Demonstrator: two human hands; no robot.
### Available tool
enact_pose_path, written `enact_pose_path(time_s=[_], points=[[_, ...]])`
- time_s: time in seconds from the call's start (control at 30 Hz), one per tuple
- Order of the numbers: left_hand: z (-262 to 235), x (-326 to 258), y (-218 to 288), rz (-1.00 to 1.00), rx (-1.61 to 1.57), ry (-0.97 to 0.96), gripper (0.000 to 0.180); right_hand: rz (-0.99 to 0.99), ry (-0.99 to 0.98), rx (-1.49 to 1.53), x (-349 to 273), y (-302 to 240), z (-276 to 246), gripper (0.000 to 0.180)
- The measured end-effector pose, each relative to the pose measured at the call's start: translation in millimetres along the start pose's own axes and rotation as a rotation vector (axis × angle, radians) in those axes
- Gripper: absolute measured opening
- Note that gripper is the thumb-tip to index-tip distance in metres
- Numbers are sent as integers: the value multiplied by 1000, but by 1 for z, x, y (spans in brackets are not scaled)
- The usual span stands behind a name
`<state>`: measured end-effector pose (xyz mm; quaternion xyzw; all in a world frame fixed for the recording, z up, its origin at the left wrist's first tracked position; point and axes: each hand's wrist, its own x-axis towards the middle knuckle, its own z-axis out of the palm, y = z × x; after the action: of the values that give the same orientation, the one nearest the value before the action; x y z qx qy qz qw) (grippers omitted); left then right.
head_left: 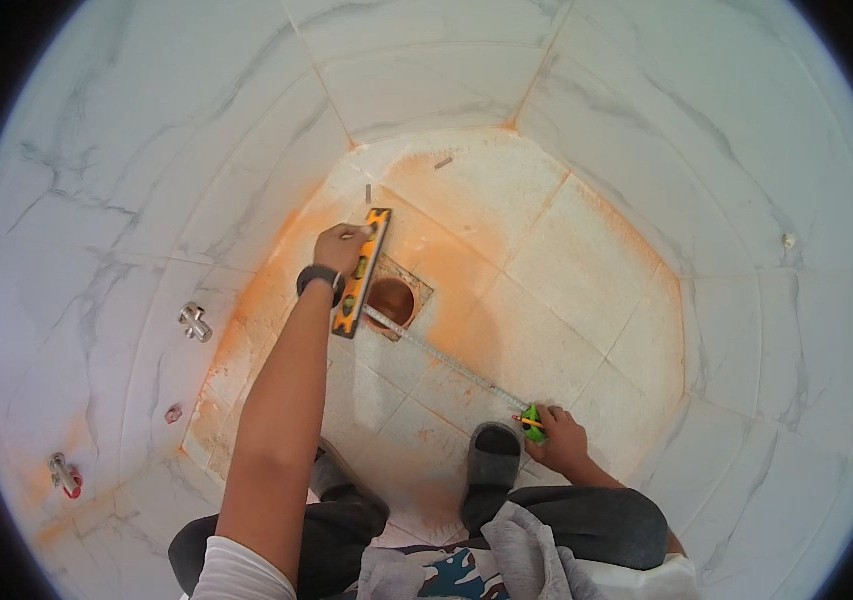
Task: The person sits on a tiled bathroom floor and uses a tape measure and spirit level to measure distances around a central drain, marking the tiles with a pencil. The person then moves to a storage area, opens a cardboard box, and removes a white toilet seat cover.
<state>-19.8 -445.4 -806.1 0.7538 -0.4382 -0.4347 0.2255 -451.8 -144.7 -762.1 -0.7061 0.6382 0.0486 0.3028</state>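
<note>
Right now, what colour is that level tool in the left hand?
The spirit level is orange-yellow with black ends and green vials, seen in the head view.

Bright, even daylight fills your view, washing the white marble-patterned wall tiles (147, 150) pale and slightly hazy toward the rim. Soft shadows fall under your left forearm and beside your dark slipper (492, 470). Fisheye distortion bends the tile joints into curves, and black corners frame the circular picture. The centre is sharp.

Level (362, 272) left of drain (392, 299) (touching)
</note>
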Motion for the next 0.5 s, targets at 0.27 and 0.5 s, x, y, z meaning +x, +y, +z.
enact_pose_path(time_s=[0.27,0.5], points=[[-31,-28,-86,-74,-63,432,26,32,-376,450,9,48,-15,55],[37,-84,-92,273,283,197,23,120,-246,958,46,46,-70,46]])
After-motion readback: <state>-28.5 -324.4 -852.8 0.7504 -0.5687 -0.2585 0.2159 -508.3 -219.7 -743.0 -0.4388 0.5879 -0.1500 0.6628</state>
